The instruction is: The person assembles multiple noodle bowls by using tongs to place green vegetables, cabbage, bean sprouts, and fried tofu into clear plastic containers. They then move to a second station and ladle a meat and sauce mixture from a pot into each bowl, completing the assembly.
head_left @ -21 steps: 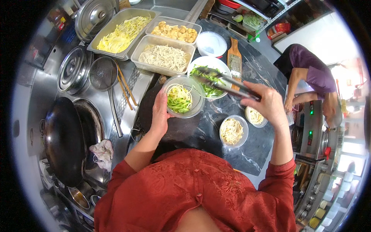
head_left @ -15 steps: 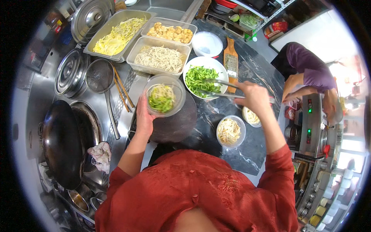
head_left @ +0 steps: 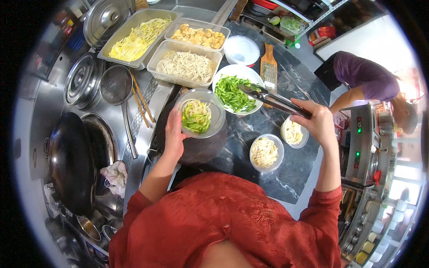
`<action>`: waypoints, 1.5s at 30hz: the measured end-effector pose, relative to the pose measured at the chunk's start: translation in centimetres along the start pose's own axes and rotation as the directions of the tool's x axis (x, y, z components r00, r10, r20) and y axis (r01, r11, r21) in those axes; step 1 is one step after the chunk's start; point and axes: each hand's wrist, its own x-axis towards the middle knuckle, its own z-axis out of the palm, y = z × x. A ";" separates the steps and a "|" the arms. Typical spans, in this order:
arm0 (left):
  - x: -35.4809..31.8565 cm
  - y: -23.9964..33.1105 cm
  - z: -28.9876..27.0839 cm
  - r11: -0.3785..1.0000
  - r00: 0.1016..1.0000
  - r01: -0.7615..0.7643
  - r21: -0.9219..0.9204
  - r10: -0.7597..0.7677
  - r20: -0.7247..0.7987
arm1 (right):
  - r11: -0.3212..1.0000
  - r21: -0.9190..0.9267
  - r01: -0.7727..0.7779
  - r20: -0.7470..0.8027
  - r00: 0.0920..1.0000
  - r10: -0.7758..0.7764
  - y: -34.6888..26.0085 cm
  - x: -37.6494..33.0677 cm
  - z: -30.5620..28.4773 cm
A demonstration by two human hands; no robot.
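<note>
Left fingers cupped; right fingers curled

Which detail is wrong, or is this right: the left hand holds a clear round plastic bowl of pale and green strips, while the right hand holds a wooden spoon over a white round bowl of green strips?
Not quite: the head view shows the right hand holding dark-handled metal tongs over the white round bowl of green strips, not a wooden spoon. The rest stands.

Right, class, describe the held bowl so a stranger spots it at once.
Start at the dark marbled counter. Near its left side, the left hand holds a clear bowl. Unlike the two clear bowls to its right, this one contains green strips.
</note>
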 end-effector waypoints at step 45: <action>3.3 2.7 -0.9 0.998 0.993 0.051 0.020 -0.053 0.104 | 0.970 -0.244 -0.006 0.137 0.990 0.041 -3.4 3.7 -3.1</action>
